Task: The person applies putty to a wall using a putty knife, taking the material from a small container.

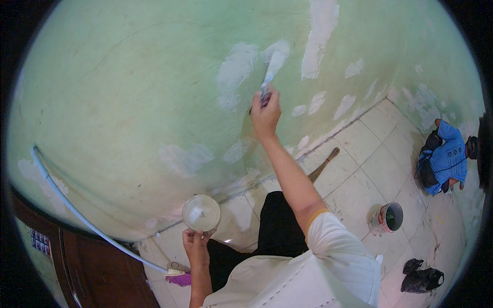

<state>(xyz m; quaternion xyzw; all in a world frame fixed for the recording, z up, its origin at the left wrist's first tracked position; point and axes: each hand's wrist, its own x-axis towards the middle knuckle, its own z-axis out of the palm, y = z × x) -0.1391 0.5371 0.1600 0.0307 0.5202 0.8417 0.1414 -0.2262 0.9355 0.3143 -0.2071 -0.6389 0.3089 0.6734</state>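
Observation:
My right hand (265, 114) is closed around the handle of a putty knife (269, 74), whose pale blade lies at a fresh white patch (282, 49) on the green wall (149, 92). Another white smear (233, 77) is just left of the blade. Low in the middle, my left hand (196, 246) holds a round, pale plastic bowl (201, 210) with some whitish material inside; its fingers are wrapped at the near rim. Several more white patches are scattered over the wall.
A person in blue (444, 156) crouches by the right wall. On the tiled floor (380, 169) are a bucket (385, 218), black bags (421, 280) and a twig broom (321, 169). A blue-handled mop (67, 200) leans at the left beside a brown wooden door (105, 272).

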